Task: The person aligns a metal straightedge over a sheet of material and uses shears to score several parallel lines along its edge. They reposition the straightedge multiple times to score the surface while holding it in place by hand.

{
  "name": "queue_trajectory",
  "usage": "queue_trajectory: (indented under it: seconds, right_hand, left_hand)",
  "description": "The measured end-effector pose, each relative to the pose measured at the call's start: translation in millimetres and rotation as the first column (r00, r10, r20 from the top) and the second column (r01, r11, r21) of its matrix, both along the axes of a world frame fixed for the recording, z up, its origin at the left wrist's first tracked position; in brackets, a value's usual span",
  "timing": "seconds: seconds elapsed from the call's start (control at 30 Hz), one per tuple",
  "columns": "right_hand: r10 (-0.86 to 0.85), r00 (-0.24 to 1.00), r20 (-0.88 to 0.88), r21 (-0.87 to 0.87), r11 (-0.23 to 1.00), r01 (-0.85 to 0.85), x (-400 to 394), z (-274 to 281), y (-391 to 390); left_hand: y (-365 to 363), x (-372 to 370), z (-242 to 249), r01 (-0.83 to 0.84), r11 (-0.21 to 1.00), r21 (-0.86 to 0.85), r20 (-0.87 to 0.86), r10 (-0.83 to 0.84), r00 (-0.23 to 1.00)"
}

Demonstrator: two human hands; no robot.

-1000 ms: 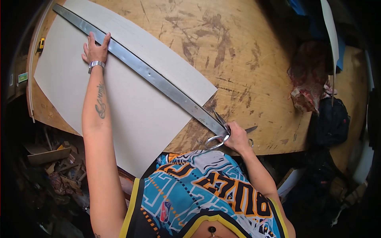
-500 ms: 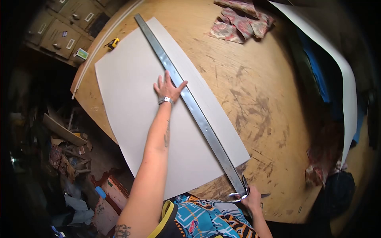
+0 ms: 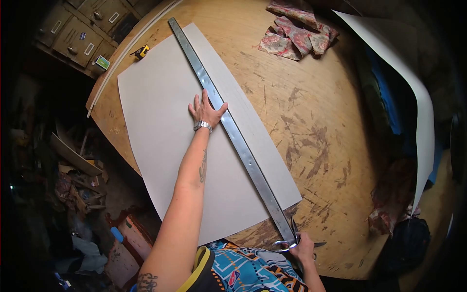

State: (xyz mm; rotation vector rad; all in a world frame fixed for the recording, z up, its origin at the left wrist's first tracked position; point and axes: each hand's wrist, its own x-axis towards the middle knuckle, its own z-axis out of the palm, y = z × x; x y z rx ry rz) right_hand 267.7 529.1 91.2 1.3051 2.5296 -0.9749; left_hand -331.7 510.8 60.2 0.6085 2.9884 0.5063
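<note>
A long metal straightedge [image 3: 241,143] lies slantwise over a large pale grey sheet [image 3: 160,121] on the wooden table [image 3: 321,112]. My left hand [image 3: 206,111], with a watch at the wrist, presses on the straightedge near its middle, fingers spread. Near the straightedge's lower end is my right hand [image 3: 304,247], its fingers closed round scissors [image 3: 283,245]. A ring handle shows left of that hand, and the scissors overlap the straightedge's end. Another dark pointed blade sticks out to the right of the hand.
A yellow tape measure [image 3: 141,52] and a small green-white box [image 3: 102,62] lie at the upper left by a thin white strip [image 3: 116,63]. Patterned fabric scraps [image 3: 297,36] lie at the top. A curled white sheet [image 3: 424,107] hangs at the right; drawers [image 3: 73,36] stand upper left.
The whole view has shifted slightly. Both hands keep nearly the same places on the straightedge and scissors; the right hand sits a little further left in view.
</note>
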Motion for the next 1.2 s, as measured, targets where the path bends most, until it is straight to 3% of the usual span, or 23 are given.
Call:
queue_trajectory:
  seconds: [0.5,0.77,0.8,0.87,0.93,1.2]
  right_hand:
    - [0.010,0.999,0.049,-0.011,1.000,-0.009,-2.8,5.2,0.2]
    - [0.008,0.990,0.139,-0.117,0.993,0.009,-12.3,14.3,4.2]
    - [0.019,0.995,0.097,-0.099,0.995,-0.009,-14.3,17.5,4.4]
    - [0.015,0.996,0.084,-0.087,0.996,-0.008,-13.1,17.0,3.6]
    - [-0.002,0.997,0.077,-0.084,0.996,0.009,-12.3,16.8,3.8]
    - [-0.003,1.000,0.017,-0.063,0.998,0.004,-12.3,12.3,2.9]
  left_hand:
    - [0.4,-0.9,-1.4,0.006,1.000,-0.007,0.002,-0.006,1.000]
    - [-5.1,-27.1,-45.1,0.049,0.997,-0.057,-0.113,-0.056,0.992]
    - [-6.1,-32.7,-56.4,0.065,0.998,-0.011,-0.180,-0.066,0.981]
    - [-4.8,-21.8,-38.7,0.076,0.997,-0.004,-0.104,-0.076,0.992]
    - [-4.8,-29.1,-47.5,0.072,0.995,-0.064,-0.140,-0.081,0.987]
    - [-5.1,-26.3,-42.7,0.060,0.997,-0.043,-0.137,-0.066,0.988]
